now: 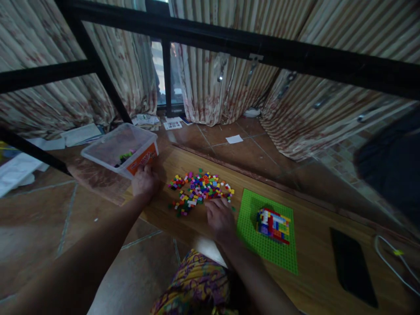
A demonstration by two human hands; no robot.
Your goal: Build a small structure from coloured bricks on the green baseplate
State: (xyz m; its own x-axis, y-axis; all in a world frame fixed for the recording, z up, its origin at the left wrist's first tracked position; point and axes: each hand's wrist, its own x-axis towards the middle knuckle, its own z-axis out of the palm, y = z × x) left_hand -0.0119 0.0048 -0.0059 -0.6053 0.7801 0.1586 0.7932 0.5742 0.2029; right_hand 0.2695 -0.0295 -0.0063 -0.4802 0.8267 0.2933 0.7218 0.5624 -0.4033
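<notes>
Loose toy building bricks [205,186] of many colours are spread over the wooden bench top. My left hand [144,181] is at the bench's left end, against or just in front of the clear plastic tub [108,142] with an orange label. Its fingers are curled; what they hold, if anything, is hidden. My right hand [220,218] is at the near edge of the loose bricks, fingers bent and together; its fingertips' contents cannot be made out. To its right, a multicoloured brick-built block [273,225] sits on a green studded baseplate [249,245].
A dark phone-like slab [354,264] and a white cable [382,251] lie toward the bench's right end. Green and dark pieces [124,156] are inside the tub. A black metal frame [210,28] crosses above, before striped curtains [216,87]. Papers [234,139] lie on the tiled floor.
</notes>
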